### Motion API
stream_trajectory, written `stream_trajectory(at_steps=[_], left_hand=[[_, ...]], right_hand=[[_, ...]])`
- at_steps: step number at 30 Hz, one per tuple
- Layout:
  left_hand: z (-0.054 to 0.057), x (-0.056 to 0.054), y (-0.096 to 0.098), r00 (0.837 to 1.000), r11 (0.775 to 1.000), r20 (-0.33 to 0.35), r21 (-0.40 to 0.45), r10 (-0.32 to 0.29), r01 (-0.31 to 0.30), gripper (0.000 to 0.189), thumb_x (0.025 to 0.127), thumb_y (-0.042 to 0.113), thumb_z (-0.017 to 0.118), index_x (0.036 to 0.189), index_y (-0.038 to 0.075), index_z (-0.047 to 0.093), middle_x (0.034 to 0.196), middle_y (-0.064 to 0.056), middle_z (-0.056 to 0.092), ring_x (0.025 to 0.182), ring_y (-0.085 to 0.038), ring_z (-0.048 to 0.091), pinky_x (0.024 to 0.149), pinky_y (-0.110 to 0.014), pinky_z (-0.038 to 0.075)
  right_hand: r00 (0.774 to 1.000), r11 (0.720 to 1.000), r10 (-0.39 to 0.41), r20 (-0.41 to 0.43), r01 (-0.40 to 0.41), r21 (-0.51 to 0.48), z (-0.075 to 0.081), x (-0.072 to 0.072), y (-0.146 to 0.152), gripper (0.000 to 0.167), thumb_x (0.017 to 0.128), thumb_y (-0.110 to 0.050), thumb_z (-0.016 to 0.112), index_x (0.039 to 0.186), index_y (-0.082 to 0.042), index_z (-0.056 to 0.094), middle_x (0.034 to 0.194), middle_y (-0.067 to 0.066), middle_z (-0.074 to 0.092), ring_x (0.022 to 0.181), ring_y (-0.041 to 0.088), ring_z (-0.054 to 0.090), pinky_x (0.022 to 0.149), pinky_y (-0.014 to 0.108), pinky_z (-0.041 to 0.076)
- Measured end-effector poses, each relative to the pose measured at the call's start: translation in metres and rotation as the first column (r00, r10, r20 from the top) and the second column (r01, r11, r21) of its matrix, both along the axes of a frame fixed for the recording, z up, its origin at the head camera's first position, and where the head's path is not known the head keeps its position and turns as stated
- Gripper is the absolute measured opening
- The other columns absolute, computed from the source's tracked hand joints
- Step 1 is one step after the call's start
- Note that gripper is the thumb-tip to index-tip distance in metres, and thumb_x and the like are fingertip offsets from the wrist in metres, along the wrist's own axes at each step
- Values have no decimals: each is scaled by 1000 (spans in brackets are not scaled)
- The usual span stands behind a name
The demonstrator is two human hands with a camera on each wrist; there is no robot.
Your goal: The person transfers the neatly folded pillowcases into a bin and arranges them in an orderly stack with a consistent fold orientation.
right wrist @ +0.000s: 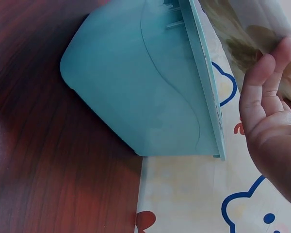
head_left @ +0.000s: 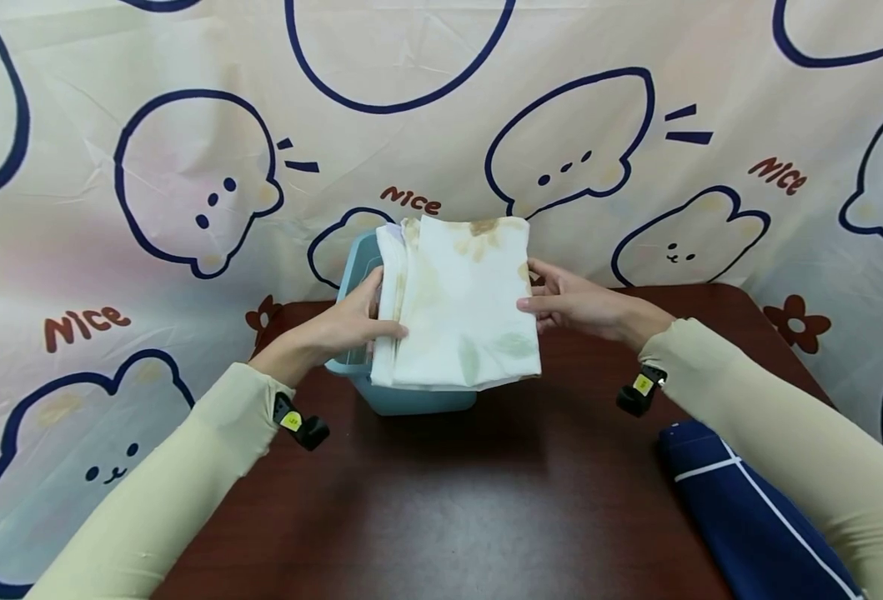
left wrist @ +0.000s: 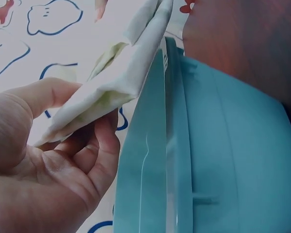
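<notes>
A folded white cloth (head_left: 471, 304) with pale leaf and flower prints is held up over a light blue plastic bin (head_left: 418, 402). My left hand (head_left: 347, 321) grips its left folded edge, thumb on the near face. In the left wrist view, the layers of the cloth (left wrist: 104, 90) lie between thumb and fingers, beside the bin's rim (left wrist: 172, 145). My right hand (head_left: 572, 302) holds the opposite edge, with its fingertips (right wrist: 283, 48) against the cloth in the right wrist view. The cloth hides most of the bin's opening.
The bin stands on a dark reddish-brown table (head_left: 479, 508), toward its back edge. A navy cloth with white lines (head_left: 749, 500) lies at the right, partly under my right forearm. A pale curtain (head_left: 381, 158) with cartoon outlines hangs behind and around the table.
</notes>
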State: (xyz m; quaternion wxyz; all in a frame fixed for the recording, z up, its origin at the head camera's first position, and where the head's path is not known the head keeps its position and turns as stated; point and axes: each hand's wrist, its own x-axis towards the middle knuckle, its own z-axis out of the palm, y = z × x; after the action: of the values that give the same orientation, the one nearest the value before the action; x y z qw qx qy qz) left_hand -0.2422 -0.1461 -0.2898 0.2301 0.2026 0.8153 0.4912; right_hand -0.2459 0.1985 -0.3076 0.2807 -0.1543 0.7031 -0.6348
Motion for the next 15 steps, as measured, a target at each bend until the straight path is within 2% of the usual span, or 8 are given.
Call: stream_trajectory(at_steps=[9, 15], left_hand=[[0, -3, -13, 1000, 1000, 23, -13, -12, 12, 104, 96, 8, 66, 161, 29, -12, 155, -18, 37, 123, -35, 61, 98, -49, 55], [1, -8, -20, 1000, 999, 13, -31, -9, 10, 101, 96, 6, 64, 161, 25, -10, 150, -22, 44, 116, -32, 66, 94, -47, 57]], right_hand=[[1000, 1000, -2, 16, 2, -18, -4, -5, -10, 80, 104, -12, 54, 163, -28, 3, 131, 8, 61, 99, 15, 71, 81, 28, 59], [1000, 999, 6, 16, -5, -41, -4, -9, -17, 79, 104, -12, 54, 163, -28, 4, 133, 11, 60, 100, 15, 71, 81, 29, 60]])
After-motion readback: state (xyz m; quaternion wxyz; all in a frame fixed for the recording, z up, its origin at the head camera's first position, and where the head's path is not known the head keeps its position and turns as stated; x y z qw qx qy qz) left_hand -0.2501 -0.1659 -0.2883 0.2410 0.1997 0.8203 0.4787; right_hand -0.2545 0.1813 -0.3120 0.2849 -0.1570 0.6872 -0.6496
